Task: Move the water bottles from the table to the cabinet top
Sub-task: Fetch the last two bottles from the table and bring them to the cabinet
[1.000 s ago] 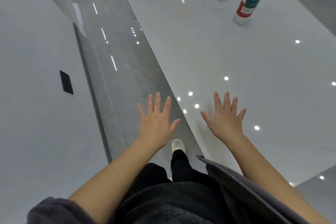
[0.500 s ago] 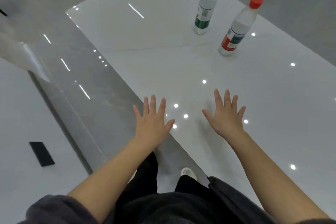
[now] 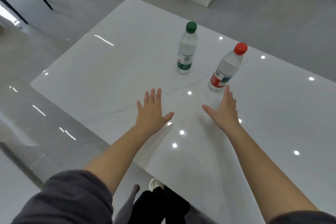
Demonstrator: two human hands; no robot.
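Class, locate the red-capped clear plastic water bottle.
Head view: the red-capped bottle stands on the glossy white table, right of the green-capped clear plastic bottle, just beyond the right hand.

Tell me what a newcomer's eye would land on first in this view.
Two upright water bottles stand out on the glossy white table: a green-capped bottle farther back and a red-capped bottle to its right. In front of them the left hand and right hand stretch out open, fingers spread, the right one's fingertips close to the red-capped bottle's base.
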